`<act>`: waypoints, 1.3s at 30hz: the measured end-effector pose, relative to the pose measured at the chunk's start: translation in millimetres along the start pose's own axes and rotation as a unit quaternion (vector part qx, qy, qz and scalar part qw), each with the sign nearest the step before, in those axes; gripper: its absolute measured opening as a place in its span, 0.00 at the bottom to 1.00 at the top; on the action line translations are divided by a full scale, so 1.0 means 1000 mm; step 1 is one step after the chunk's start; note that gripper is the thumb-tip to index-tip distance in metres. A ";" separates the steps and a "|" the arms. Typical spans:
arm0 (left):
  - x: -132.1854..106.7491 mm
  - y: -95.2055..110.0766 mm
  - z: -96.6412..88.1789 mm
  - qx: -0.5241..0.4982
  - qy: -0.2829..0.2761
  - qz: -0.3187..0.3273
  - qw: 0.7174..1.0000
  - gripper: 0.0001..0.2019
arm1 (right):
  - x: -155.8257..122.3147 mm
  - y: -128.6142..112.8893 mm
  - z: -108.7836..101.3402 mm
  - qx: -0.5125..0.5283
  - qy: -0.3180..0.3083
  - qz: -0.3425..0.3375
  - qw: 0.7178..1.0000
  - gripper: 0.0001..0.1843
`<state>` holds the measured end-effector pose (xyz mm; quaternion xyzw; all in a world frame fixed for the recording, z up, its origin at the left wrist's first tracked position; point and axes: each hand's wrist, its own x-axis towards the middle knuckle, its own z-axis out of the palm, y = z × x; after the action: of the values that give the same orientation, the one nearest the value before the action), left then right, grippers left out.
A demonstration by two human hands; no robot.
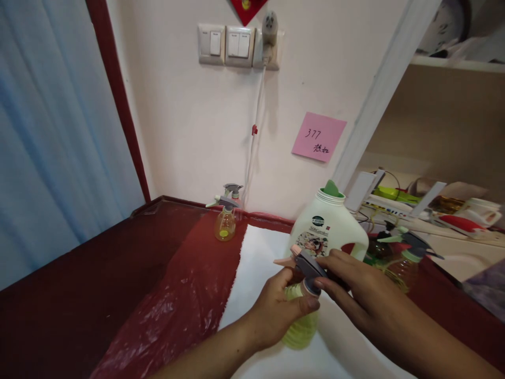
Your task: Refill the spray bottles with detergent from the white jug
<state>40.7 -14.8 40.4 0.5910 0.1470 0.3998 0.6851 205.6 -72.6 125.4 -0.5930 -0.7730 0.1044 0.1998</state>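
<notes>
A clear spray bottle [300, 332] with yellow-green liquid stands on the white sheet [252, 295] in front of me. My left hand [278, 302] is wrapped round its neck and upper body. The grey spray head with a peach nozzle and trigger [310, 267] sits at the bottle's mouth. My right hand [359, 284] grips that spray head from the right, with thumb and fingers closed on it. Whether the head is fully seated cannot be seen. Just behind stands a large pale green jug [335, 223], uncapped, with a green piece [331, 187] in its mouth.
Back left are a spray bottle [224, 226] with a little yellow liquid and another behind it [233, 188]. A green-collared spray bottle [406, 268] and a dark pump bottle [382, 245] stand right. Red plastic film [185, 284] covers part of the dark table [79, 284]. A cord [252, 152] hangs from the wall.
</notes>
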 end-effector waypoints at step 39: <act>-0.002 0.004 -0.001 0.034 -0.015 0.011 0.999 0.18 | -0.003 -0.002 -0.003 0.013 -0.013 0.010 1.000 0.12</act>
<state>37.5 -15.0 42.9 0.6213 0.1433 0.3929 0.6626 205.6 -76.8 128.6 -0.5968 -0.7680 0.1241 0.1965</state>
